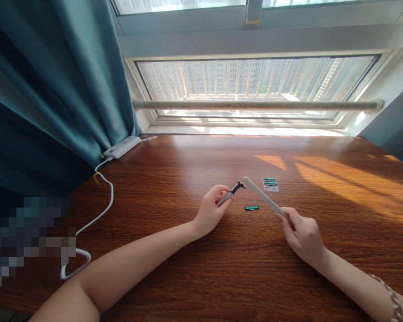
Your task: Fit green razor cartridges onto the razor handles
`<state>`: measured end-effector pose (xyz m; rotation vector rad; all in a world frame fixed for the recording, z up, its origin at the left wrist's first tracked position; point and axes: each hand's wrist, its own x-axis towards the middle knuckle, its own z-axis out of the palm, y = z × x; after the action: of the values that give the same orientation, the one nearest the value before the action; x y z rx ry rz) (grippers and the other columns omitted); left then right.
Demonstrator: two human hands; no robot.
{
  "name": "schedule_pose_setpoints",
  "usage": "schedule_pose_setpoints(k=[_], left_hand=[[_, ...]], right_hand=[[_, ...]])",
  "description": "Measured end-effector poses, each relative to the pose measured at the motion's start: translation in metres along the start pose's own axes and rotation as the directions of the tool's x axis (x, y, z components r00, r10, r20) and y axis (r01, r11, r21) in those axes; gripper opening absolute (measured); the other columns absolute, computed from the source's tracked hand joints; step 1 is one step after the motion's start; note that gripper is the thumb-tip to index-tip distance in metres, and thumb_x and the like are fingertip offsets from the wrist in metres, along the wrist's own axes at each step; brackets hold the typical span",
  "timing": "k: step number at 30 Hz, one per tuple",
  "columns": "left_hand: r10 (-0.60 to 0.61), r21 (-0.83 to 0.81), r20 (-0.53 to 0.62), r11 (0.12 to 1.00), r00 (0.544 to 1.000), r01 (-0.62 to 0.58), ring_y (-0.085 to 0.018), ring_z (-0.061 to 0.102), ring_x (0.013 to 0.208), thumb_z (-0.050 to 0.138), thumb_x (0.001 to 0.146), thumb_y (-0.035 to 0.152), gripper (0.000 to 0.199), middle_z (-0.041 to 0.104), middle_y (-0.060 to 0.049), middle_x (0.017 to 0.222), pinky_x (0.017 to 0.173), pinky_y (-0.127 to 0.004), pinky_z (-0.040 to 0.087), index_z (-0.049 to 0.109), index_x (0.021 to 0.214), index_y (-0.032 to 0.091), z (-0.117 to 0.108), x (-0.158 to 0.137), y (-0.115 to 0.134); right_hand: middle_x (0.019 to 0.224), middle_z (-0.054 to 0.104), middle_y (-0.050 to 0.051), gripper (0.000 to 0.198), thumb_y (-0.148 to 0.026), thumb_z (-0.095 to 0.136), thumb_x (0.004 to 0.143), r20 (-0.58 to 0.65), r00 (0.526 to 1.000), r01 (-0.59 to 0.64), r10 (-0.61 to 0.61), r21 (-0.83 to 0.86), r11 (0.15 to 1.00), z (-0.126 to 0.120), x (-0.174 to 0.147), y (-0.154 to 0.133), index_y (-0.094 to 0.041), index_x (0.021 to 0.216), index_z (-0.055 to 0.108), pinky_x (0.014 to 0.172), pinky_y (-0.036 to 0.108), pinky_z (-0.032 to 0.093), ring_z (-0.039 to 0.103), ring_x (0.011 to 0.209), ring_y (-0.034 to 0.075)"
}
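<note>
My left hand [212,209] is closed around a razor handle [229,195], grey with a black head end that carries no blade cartridge. In my right hand [304,232] is a long, flat, pale stick [263,196] with a rounded tip, held at its lower end. The stick's tip is right beside the razor handle's head; whether they touch I cannot tell. Below them on the table lies a loose razor cartridge [251,207], black with a green strip. A clear plastic tray [271,188] with green-striped cartridges lies behind the stick.
The brown wooden table [174,277] reaches back to a window with a metal rail [255,105] across it. At the back left, a white power bank [122,147] has a white cable [111,192] running forward along the table. Blue curtains [70,76] hang on the left.
</note>
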<state>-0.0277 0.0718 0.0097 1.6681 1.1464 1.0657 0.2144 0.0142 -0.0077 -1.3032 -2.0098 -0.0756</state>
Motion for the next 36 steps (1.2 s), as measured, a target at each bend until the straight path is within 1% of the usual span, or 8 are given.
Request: schedule_pose_setpoints(k=[2,6,14,19,24,31,33,36], left_hand=[[-0.003,0.0,-0.001,1.0,1.0,0.003,-0.006,0.044,0.055,0.053,0.076,0.031,0.019,0.044,0.003,0.071,0.05,-0.018,0.035,0.051,0.089,0.018,-0.0001,-0.0001,0.0004],[0.003,-0.006,-0.001,1.0,1.0,-0.003,-0.006,0.044,0.056,0.053,0.076,0.031,0.019,0.044,0.003,0.072,0.05,-0.017,0.035,0.05,0.089,0.018,0.0,-0.0001,0.0004],[0.016,0.02,0.005,1.0,1.0,-0.017,-0.006,0.042,0.056,0.052,0.077,0.03,0.016,0.043,0.003,0.071,0.052,-0.017,0.035,0.048,0.089,0.019,-0.0004,0.0004,-0.0008],[0.023,0.056,-0.005,0.998,1.0,-0.022,-0.006,0.041,0.057,0.052,0.077,0.031,0.016,0.043,0.003,0.07,0.053,-0.018,0.035,0.049,0.088,0.019,-0.0008,0.0003,-0.0015],[0.021,0.069,-0.004,0.997,1.0,-0.021,-0.007,0.042,0.059,0.051,0.078,0.031,0.017,0.042,0.003,0.07,0.055,-0.018,0.035,0.049,0.088,0.019,-0.0015,0.0008,-0.0018],[0.027,0.068,-0.014,0.997,1.0,-0.026,-0.008,0.043,0.06,0.051,0.078,0.032,0.017,0.042,0.003,0.068,0.055,-0.019,0.035,0.049,0.089,0.019,-0.0015,0.0006,-0.0007],[0.033,0.085,-0.018,0.996,0.999,-0.031,-0.008,0.044,0.061,0.051,0.078,0.032,0.018,0.043,0.003,0.069,0.056,-0.019,0.036,0.049,0.089,0.019,-0.0015,0.0011,-0.0013],[0.052,0.154,-0.019,0.987,0.998,-0.048,-0.01,0.046,0.066,0.051,0.078,0.033,0.019,0.047,0.001,0.073,0.06,-0.021,0.038,0.051,0.09,0.019,-0.002,0.003,-0.0026]], right_hand=[[0.048,0.048,-0.005,0.011,-0.02,0.045,0.084,-0.02,1.0,0.001,0.0,0.034,0.999,-0.0009,-0.0007,0.0004,-0.015,0.086,0.053,0.044,0.019,0.031,0.045,0.038,0.006],[0.05,0.05,-0.004,0.013,-0.02,0.043,0.084,0.058,0.997,0.037,-0.041,0.063,0.997,-0.0009,-0.0012,0.0003,-0.014,0.088,0.054,0.046,0.02,0.032,0.048,0.041,0.008],[0.054,0.053,-0.002,0.015,-0.02,0.043,0.085,0.088,0.996,-0.013,0.006,0.084,0.996,0.0004,-0.0022,0.0015,-0.013,0.091,0.055,0.049,0.021,0.033,0.051,0.045,0.009],[0.053,0.052,-0.003,0.015,-0.02,0.042,0.085,0.092,0.994,-0.075,0.066,0.091,0.993,0.0009,-0.0025,0.0028,-0.014,0.091,0.054,0.048,0.021,0.032,0.049,0.043,0.008],[0.05,0.047,-0.004,0.014,-0.021,0.043,0.085,0.117,0.993,-0.038,0.028,0.088,0.995,-0.0001,-0.0003,0.0007,-0.014,0.089,0.054,0.047,0.021,0.031,0.047,0.042,0.008],[0.049,0.044,-0.005,0.013,-0.021,0.043,0.084,0.124,0.991,-0.069,0.057,0.09,0.994,-0.001,0.0,0.0003,-0.015,0.087,0.054,0.047,0.021,0.03,0.046,0.042,0.008],[0.049,0.043,-0.005,0.013,-0.022,0.043,0.084,0.136,0.987,-0.094,0.081,0.093,0.991,-0.0013,-0.0001,0.0008,-0.015,0.086,0.053,0.047,0.021,0.03,0.045,0.042,0.008],[0.049,0.042,-0.006,0.013,-0.024,0.041,0.085,0.152,0.977,-0.173,0.152,0.137,0.975,-0.0023,0.0018,0.0015,-0.017,0.085,0.052,0.047,0.021,0.03,0.043,0.041,0.008]])
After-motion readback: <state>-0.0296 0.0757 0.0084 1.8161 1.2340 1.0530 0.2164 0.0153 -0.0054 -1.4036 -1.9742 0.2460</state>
